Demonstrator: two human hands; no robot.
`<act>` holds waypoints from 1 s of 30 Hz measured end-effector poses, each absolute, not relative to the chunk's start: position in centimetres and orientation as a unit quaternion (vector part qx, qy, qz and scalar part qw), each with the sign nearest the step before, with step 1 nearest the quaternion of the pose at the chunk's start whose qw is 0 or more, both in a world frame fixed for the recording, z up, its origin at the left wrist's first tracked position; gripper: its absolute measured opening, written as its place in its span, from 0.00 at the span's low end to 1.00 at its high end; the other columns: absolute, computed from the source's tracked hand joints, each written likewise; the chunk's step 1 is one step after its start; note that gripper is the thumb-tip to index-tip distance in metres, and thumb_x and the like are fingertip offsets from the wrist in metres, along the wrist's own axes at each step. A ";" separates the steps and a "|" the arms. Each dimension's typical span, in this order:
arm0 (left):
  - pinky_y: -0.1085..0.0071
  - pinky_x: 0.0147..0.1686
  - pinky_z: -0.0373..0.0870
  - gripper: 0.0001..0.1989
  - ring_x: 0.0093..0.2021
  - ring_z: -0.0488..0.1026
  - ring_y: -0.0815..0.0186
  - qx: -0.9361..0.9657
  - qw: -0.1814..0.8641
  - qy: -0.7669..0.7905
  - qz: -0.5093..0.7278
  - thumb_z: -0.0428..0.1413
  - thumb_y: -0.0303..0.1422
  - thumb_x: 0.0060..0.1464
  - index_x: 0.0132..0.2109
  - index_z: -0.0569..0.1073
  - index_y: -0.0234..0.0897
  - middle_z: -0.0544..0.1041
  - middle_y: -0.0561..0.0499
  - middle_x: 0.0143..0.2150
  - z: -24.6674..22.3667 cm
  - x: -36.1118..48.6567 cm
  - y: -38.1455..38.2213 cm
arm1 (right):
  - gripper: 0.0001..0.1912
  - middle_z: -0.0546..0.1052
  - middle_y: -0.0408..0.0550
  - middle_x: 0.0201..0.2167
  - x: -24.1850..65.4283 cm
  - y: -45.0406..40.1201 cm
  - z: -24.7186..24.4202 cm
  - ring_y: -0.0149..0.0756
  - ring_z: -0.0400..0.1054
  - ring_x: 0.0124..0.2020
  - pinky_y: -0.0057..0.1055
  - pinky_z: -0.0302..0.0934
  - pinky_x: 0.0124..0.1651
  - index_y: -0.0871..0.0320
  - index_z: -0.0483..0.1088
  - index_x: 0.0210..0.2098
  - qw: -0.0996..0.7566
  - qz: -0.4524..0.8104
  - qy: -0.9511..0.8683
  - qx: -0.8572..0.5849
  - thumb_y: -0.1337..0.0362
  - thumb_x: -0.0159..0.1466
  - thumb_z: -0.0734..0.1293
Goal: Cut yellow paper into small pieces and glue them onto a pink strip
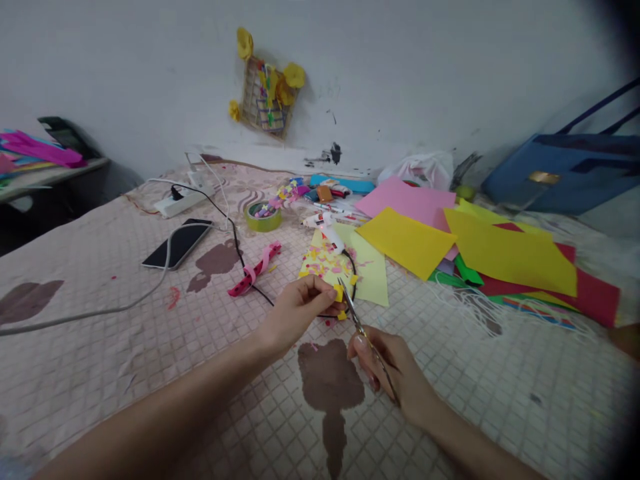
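In the head view, pinching a small yellow piece (339, 293) in the left hand (299, 305), apparently leaving its edge free. Gripping scissors (357, 324) in the right hand (397, 367), angled with tips beside that piece, perhaps touching. Apparently using a pale yellow sheet (375, 279) beyond to contain loose scraps (324, 261), with a glue gun (329, 235) partly over it, likely for easy reach.
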State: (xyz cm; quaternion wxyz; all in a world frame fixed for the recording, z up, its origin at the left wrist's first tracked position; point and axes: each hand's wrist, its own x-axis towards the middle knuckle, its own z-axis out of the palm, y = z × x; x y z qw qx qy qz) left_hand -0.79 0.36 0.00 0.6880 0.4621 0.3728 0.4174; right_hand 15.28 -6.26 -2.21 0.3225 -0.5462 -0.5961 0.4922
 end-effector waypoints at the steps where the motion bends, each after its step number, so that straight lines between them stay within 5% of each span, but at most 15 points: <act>1: 0.70 0.37 0.70 0.10 0.30 0.73 0.70 0.464 0.688 0.373 0.416 0.58 0.34 0.49 0.31 0.67 0.32 0.75 0.51 0.28 0.0 -0.8 0.4 | 0.22 0.56 0.36 0.13 15.3 -6.3 -2.2 0.27 0.53 0.15 0.25 0.47 0.18 0.56 0.57 0.20 0.322 0.493 -0.594 -0.548 0.46 0.60 0.57; 30: 0.73 0.35 0.69 0.09 0.30 0.74 0.71 0.472 0.696 0.356 0.407 0.58 0.34 0.50 0.32 0.67 0.31 0.75 0.51 0.28 0.2 -1.0 0.4 | 0.24 0.56 0.36 0.15 15.6 -6.2 -2.0 0.27 0.51 0.17 0.26 0.44 0.21 0.58 0.61 0.24 0.332 0.500 -0.622 -0.503 0.46 0.63 0.53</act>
